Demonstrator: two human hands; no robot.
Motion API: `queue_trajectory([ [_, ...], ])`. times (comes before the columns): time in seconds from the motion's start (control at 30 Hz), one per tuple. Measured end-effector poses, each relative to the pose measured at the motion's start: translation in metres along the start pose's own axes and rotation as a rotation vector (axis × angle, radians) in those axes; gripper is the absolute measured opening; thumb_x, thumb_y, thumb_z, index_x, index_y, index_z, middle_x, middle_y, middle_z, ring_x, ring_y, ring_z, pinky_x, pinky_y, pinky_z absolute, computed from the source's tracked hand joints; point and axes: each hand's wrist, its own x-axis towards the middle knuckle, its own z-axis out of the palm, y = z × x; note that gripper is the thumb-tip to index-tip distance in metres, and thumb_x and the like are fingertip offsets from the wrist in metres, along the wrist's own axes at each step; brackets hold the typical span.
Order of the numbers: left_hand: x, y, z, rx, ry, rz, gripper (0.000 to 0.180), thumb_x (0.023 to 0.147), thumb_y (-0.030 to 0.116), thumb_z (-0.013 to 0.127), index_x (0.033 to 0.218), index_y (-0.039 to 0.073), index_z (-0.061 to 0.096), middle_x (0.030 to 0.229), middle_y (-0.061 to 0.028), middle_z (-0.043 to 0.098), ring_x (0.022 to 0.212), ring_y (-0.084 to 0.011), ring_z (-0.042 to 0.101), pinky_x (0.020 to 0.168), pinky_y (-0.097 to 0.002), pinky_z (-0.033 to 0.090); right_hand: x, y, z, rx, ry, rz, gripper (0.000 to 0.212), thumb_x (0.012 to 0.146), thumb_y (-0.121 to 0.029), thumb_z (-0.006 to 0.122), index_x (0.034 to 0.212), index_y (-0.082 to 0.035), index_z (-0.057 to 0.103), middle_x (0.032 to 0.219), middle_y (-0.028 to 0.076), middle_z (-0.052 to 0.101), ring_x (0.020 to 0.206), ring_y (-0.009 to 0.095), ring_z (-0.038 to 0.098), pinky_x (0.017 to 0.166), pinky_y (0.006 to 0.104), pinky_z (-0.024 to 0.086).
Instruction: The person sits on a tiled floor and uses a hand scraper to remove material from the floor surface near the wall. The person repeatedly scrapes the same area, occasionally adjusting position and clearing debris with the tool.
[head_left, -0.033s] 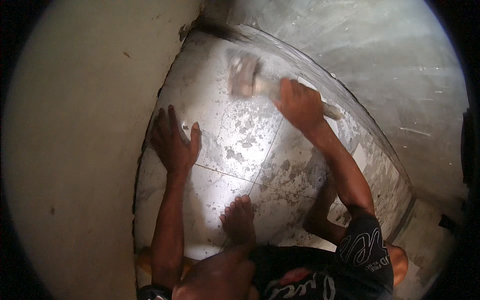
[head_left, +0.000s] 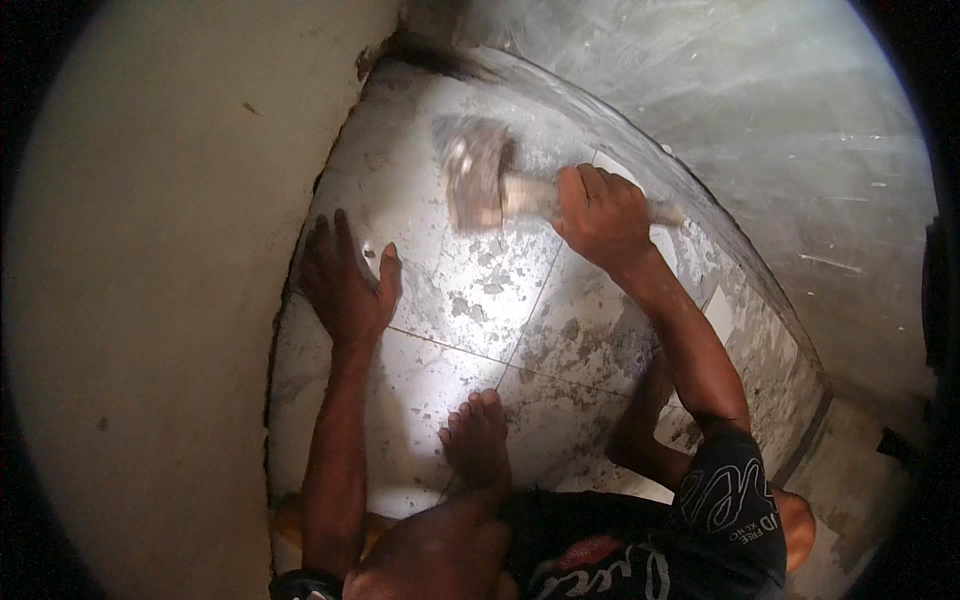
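Observation:
My right hand (head_left: 606, 215) is closed round the pale handle of a broad-headed hand tool (head_left: 478, 172). The handle's far end sticks out past my fist on the right. The tool's wide grey-brown head is smeared by motion over the floor tiles, so its exact kind and whether it touches them cannot be made out. My left hand (head_left: 348, 280) rests on the tiled floor (head_left: 540, 310) beside the left wall, fingers stretched and thumb apart, holding nothing. Grey flakes and patches (head_left: 467, 308) lie on the white tiles between my hands.
A plain wall (head_left: 180, 300) rises close on the left, and a grey wall (head_left: 760, 130) with a raised ledge (head_left: 640, 135) runs along the right. They meet in a dark corner at the far end. My bare foot (head_left: 476, 430) is on the tiles in front of me.
The tool's head has swung slightly nearer and to the left, with my right hand turning a little. My left hand keeps its place on the floor.

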Motion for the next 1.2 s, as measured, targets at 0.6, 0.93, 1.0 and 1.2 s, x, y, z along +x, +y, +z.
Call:
queue_trajectory([
  [0.6, 0.006, 0.012, -0.001, -0.046, -0.01, -0.011, 0.077, 0.095, 0.047, 0.062, 0.154, 0.008, 0.036, 0.155, -0.0236, 0.037, 0.138, -0.0446, 0.038, 0.109, -0.0619, 0.032, -0.019, 0.074, 0.029, -0.221, -0.218, 0.261, 0.031, 0.094, -0.035, 0.067, 0.095, -0.008, 0.051, 0.074, 0.009, 0.066, 0.057, 0.027, 0.07, 0.043, 0.0406, 0.053],
  [0.93, 0.004, 0.007, 0.0, -0.015, -0.002, -0.003, 0.079, 0.095, 0.048, 0.062, 0.156, 0.008, 0.033, 0.155, -0.0234, 0.036, 0.137, -0.0444, 0.038, 0.111, -0.0613, 0.031, -0.019, 0.056, 0.025, -0.202, -0.15, 0.257, 0.03, 0.085, -0.025, 0.074, 0.094, -0.005, 0.053, 0.065, 0.009, 0.06, 0.05, 0.027, 0.064, 0.042, 0.038, 0.049],
  [1.0, 0.003, 0.006, 0.0, 0.011, -0.017, -0.009, 0.079, 0.095, 0.049, 0.062, 0.156, 0.009, 0.032, 0.155, -0.0233, 0.036, 0.137, -0.0441, 0.038, 0.111, -0.0612, 0.032, -0.017, 0.055, 0.024, -0.133, -0.136, 0.317, 0.034, 0.082, -0.024, 0.078, 0.095, -0.004, 0.054, 0.064, 0.01, 0.061, 0.049, 0.028, 0.063, 0.042, 0.0394, 0.05],
  [1.2, 0.0, 0.001, 0.0, 0.032, -0.031, -0.017, 0.08, 0.095, 0.049, 0.061, 0.157, 0.01, 0.031, 0.156, -0.0232, 0.035, 0.138, -0.0438, 0.037, 0.11, -0.061, 0.032, -0.044, 0.03, 0.005, 0.011, -0.04, 0.064, 0.04, 0.089, -0.039, 0.074, 0.095, -0.004, 0.057, 0.07, 0.013, 0.066, 0.061, 0.03, 0.071, 0.052, 0.0402, 0.056],
])
